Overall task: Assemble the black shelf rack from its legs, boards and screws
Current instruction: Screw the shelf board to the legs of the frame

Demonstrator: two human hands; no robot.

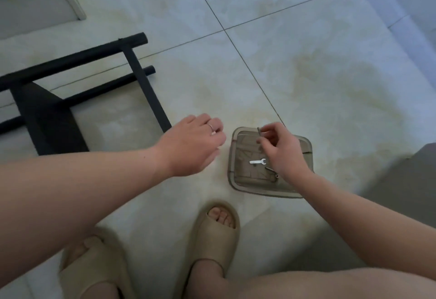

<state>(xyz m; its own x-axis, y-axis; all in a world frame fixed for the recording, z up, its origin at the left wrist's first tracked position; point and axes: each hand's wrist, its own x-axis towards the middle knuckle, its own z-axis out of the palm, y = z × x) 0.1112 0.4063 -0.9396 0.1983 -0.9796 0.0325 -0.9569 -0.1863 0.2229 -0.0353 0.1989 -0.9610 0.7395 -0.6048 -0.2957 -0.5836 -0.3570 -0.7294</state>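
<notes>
On the pale tiled floor [306, 62], the partly built black shelf rack [139, 70] lies flat at the left, its tubes running left to right and one crossbar slanting down toward the person. A translucent plastic tray [264, 192] sits well to the right of it, just ahead of the beige sandals [217, 235]. The left hand [191, 145] hovers between rack and tray, fingers loosely bent with nothing visible in them; it is the hand nearer the rack. The right hand [285, 154] hangs over the tray and pinches a screw [259, 134] between thumb and fingertips, the screw's long axis roughly upright. A small silver wrench [257, 162] lies in the tray below. The rack lies left of the pinched screw, so fitting it likely means carrying it leftward past the left hand.
</notes>
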